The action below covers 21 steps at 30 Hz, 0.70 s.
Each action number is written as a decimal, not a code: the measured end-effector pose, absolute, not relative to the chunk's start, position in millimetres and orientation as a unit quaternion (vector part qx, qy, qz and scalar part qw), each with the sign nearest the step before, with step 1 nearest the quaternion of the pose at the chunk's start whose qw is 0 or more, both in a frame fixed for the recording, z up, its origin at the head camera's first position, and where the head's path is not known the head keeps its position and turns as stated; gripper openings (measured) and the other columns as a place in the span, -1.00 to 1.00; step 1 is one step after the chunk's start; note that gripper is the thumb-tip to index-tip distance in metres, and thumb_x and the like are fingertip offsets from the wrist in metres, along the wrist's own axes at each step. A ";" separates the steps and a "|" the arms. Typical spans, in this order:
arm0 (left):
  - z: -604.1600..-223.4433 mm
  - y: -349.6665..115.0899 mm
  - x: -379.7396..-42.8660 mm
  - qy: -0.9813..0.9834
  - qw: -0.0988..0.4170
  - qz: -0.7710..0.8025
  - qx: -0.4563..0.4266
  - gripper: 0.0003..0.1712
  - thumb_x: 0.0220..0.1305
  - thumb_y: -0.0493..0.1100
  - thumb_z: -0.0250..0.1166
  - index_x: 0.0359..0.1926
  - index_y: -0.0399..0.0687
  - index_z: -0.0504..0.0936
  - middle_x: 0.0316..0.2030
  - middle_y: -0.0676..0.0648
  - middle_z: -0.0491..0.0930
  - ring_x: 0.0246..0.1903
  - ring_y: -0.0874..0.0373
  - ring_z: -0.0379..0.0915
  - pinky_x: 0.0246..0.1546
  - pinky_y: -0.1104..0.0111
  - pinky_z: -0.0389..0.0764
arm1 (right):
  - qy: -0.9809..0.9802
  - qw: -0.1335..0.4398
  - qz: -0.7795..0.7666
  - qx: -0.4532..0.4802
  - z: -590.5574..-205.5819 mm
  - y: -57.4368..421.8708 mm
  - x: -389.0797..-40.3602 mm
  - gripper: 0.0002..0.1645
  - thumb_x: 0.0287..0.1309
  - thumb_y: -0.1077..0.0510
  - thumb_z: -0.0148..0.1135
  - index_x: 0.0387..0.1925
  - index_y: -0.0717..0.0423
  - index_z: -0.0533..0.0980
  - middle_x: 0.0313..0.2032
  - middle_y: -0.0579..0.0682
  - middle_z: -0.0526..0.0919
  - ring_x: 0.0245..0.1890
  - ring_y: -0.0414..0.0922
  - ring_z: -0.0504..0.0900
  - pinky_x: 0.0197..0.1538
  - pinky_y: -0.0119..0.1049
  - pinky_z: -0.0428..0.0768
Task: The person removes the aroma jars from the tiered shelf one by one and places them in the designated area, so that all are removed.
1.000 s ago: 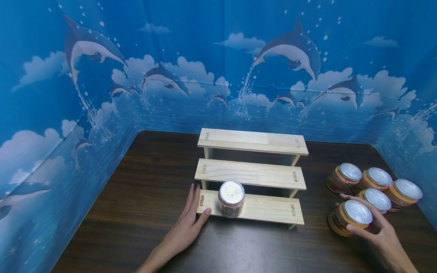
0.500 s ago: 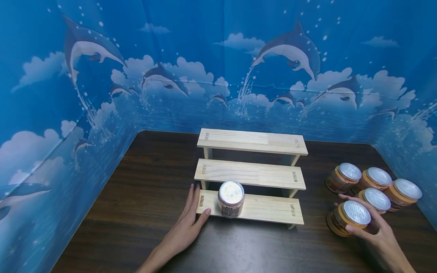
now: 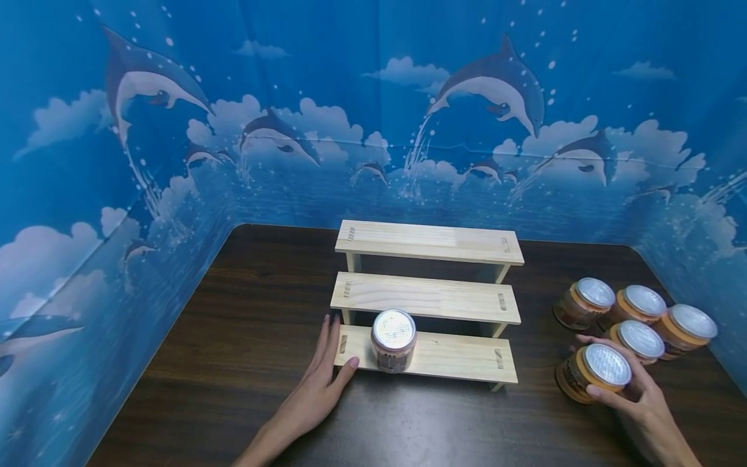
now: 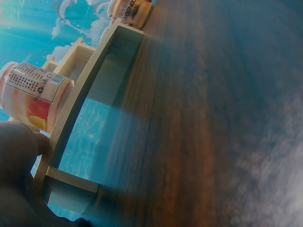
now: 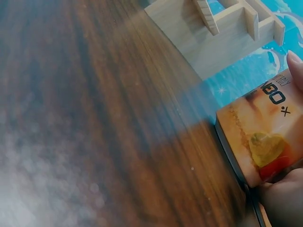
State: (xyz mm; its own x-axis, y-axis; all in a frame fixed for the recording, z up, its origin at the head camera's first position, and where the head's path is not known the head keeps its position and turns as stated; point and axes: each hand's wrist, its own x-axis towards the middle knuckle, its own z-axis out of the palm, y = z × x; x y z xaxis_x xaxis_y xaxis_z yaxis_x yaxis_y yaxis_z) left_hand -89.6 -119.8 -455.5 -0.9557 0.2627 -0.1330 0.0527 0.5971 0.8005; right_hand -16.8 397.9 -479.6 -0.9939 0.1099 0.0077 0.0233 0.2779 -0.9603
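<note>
My left hand (image 3: 312,388) lies at the left end of the lowest step of a three-step wooden display rack (image 3: 428,295). Its fingers are straight and the thumb touches the step's front edge. Just right of the thumb, a fruit jar (image 3: 393,347) with a silver lid stands upright on that step; its printed label shows in the left wrist view. At the right, my right hand (image 3: 639,402) grips an orange fruit jar (image 3: 574,379) by its sides, thumb in front and fingers behind. In the right wrist view this jar's label (image 5: 270,127) shows fruit, and its base is at the tabletop.
Several more silver-lidded jars (image 3: 574,308) stand close together beyond my right hand. The rack's upper two steps bear nothing. A dark wood table (image 3: 233,324) carries everything, and a blue dolphin-print cloth (image 3: 350,188) walls its back and sides.
</note>
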 end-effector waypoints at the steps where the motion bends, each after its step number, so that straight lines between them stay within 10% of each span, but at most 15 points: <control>1: -455.4 -119.9 -89.6 0.886 0.120 0.440 0.089 0.02 0.71 0.29 0.09 0.82 0.12 -0.26 0.80 -0.15 -0.46 0.74 -0.31 -0.32 0.61 -0.41 0.04 | -0.795 0.037 0.605 -0.038 -479.5 397.9 -17.0 -0.05 0.48 0.45 0.27 0.72 -0.06 0.16 0.42 -0.44 0.51 0.27 -0.51 0.49 0.07 -0.63 0.52; 12: -455.1 -119.6 -89.2 0.883 0.123 0.444 0.087 0.03 0.70 0.30 0.10 0.82 0.11 -0.25 0.80 -0.16 -0.46 0.74 -0.32 -0.32 0.60 -0.42 0.03 | -0.748 0.089 0.650 0.100 -444.3 395.7 -14.6 -0.10 0.51 0.63 -0.06 0.75 0.29 -0.02 0.65 -0.07 0.35 0.58 -0.37 0.36 0.39 -0.61 0.43; 21: -454.6 -119.7 -89.3 0.885 0.118 0.442 0.088 0.03 0.71 0.29 0.10 0.82 0.07 -0.24 0.80 -0.17 -0.45 0.74 -0.32 -0.30 0.60 -0.42 0.05 | -0.810 0.091 0.550 0.181 -384.0 360.3 -27.1 -0.09 0.49 0.55 0.14 0.73 0.30 0.06 0.66 0.15 0.31 0.58 -0.28 0.40 0.45 -0.58 0.37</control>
